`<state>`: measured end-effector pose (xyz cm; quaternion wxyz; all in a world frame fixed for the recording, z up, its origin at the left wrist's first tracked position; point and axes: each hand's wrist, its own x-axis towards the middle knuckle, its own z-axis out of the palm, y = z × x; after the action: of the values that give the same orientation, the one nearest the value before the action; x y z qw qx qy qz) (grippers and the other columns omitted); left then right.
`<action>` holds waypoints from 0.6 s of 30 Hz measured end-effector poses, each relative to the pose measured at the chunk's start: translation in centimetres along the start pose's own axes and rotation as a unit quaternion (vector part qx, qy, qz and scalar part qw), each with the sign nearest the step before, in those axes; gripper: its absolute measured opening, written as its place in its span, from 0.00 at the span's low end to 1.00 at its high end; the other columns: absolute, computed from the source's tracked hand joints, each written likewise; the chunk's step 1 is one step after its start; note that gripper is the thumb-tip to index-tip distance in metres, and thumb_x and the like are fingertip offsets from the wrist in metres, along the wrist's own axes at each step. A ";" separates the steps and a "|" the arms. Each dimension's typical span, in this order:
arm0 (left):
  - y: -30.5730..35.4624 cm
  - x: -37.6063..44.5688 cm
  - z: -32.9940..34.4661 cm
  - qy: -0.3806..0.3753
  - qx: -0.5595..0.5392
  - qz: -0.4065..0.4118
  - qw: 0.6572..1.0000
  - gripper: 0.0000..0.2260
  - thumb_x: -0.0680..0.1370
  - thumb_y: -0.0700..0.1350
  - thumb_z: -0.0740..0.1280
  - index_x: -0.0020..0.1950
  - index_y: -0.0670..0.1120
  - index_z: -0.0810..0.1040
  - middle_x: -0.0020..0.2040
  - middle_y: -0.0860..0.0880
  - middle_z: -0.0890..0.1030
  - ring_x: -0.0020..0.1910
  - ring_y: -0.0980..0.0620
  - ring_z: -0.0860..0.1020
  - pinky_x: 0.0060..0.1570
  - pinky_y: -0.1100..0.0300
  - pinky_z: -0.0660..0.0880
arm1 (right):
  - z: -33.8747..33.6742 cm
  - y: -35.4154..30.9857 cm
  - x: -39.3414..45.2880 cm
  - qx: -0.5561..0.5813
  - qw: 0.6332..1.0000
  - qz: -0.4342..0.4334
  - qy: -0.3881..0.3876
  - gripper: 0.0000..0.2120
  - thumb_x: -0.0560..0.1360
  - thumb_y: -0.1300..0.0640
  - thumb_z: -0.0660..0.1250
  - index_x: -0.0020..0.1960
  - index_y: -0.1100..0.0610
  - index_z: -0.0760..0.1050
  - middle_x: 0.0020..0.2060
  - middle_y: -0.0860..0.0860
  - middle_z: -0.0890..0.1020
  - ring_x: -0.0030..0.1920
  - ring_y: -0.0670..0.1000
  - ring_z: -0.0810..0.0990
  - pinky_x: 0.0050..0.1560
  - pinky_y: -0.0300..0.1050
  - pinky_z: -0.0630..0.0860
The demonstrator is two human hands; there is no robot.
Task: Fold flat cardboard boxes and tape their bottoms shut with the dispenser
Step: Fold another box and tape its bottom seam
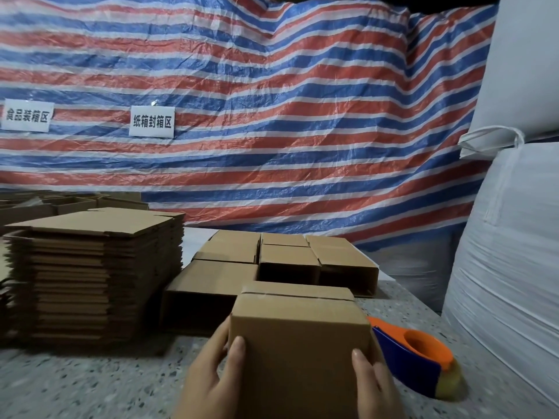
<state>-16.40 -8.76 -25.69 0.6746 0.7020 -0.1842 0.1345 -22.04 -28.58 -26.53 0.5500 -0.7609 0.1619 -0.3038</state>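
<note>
**Taped box held in both hands, ready to be set with the finished ones**

Nearest the camera, both hands grip one assembled box (299,343) from opposite sides. The left hand (208,370) wraps its left face, thumb lying on the near panel; the right hand (373,385) wraps the right face, thumb likewise on the near panel. The box sits low over the speckled table (90,388); whether it rests on the surface cannot be told, as its lower edge is out of view.

The top face shows a seam with a glossy strip along it — in all likelihood the taped bottom, turned upward. On that reading, folding and taping of this box are complete and the step in hand is transfer.

Just right of the box lies the tape dispenser (417,361), orange and blue, on its side, not held.

Behind the box stand the finished boxes (272,261), packed close together. To the left rises the stack of flat boxes (93,276), well stocked.

Next move, as judged: place the held box beside the finished group, let go with both hands, then draw one flat sheet from the top of the stack. A free slot appears right of the group — near the table edge, so place with care.

Farthest back hangs a striped tarp (272,101) bearing two paper signs (152,121); white sacks (514,237) stand at the right.
</note>
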 end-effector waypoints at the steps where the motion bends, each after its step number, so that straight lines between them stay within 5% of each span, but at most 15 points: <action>1: 0.6 0.4 0.1 0.004 -0.010 -0.010 1.000 0.20 0.71 0.62 0.62 0.62 0.63 0.76 0.52 0.67 0.82 0.51 0.70 0.78 0.45 0.76 0.72 | -0.1 -0.3 0.4 0.004 1.000 0.007 0.006 0.14 0.83 0.47 0.58 0.68 0.39 0.69 0.49 0.38 0.78 0.54 0.41 0.77 0.49 0.32 0.68; 4: 3.2 2.8 0.6 0.020 -0.013 -0.032 0.999 0.13 0.75 0.60 0.62 0.49 0.57 0.84 0.43 0.62 0.84 0.45 0.62 0.82 0.40 0.67 0.75 | -1.1 -3.7 2.8 0.023 0.999 0.026 -0.019 0.09 0.82 0.42 0.57 0.57 0.40 0.74 0.44 0.42 0.85 0.44 0.41 0.83 0.44 0.40 0.74; 7: 5.0 6.4 1.0 0.018 0.023 -0.117 0.993 0.16 0.79 0.60 0.63 0.35 0.56 0.81 0.34 0.63 0.82 0.40 0.57 0.80 0.37 0.60 0.74 | -1.7 -6.5 6.0 -0.018 0.999 0.019 -0.027 0.16 0.80 0.38 0.60 0.57 0.46 0.78 0.45 0.43 0.85 0.47 0.45 0.83 0.49 0.47 0.79; 10: 4.2 9.9 1.6 -0.019 0.034 -0.194 0.980 0.14 0.80 0.59 0.62 0.42 0.52 0.80 0.40 0.52 0.83 0.42 0.50 0.81 0.41 0.57 0.79 | -1.5 -6.6 9.4 0.000 0.991 0.121 -0.052 0.24 0.79 0.39 0.64 0.61 0.58 0.78 0.51 0.53 0.84 0.52 0.55 0.82 0.53 0.52 0.79; 14: 0.9 11.2 2.8 -0.055 0.045 -0.289 0.955 0.12 0.81 0.53 0.63 0.51 0.45 0.79 0.37 0.47 0.80 0.33 0.50 0.79 0.24 0.65 0.72 | -0.7 -5.0 10.7 -0.015 0.971 0.220 -0.094 0.33 0.79 0.36 0.64 0.73 0.59 0.69 0.66 0.58 0.77 0.65 0.60 0.76 0.68 0.58 0.72; 18: -0.9 9.9 2.9 -0.085 0.068 -0.308 0.945 0.17 0.82 0.55 0.61 0.56 0.43 0.80 0.48 0.45 0.82 0.48 0.47 0.81 0.48 0.57 0.77 | -0.6 -2.8 10.9 -0.005 0.950 0.278 -0.140 0.31 0.79 0.34 0.61 0.70 0.56 0.75 0.61 0.55 0.82 0.61 0.58 0.79 0.67 0.55 0.74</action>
<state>-7.29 -12.35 -22.30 0.6154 0.7778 -0.0060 -0.1273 -14.34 -34.40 -20.74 0.6259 -0.7235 0.2898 -0.0290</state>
